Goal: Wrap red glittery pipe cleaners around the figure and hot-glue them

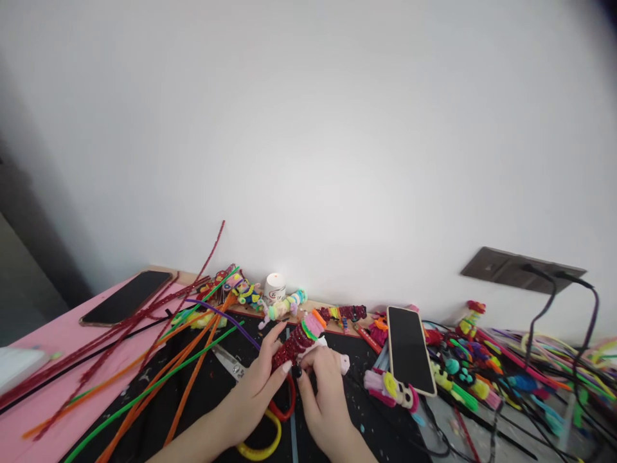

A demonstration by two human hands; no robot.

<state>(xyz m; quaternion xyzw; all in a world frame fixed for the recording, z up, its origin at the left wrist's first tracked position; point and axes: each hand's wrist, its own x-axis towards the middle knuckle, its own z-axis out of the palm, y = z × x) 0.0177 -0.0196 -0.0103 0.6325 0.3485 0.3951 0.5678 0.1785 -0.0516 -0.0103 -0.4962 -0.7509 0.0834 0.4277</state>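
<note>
We pinch the red pipe-cleaner figure (299, 344) low in the frame, left hand (258, 389) steadying, right hand (325, 392) gripping its end; wrap slowly, tightly.

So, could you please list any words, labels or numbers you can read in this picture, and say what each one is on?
Nothing can be read for certain.
Small white jar by the wall: a red mark and dark print on its label, too small and blurred to read.
Phone right of the hands and phone on the pink mat: both screens dark, no text.
Wall socket plate: no lettering visible.
</note>
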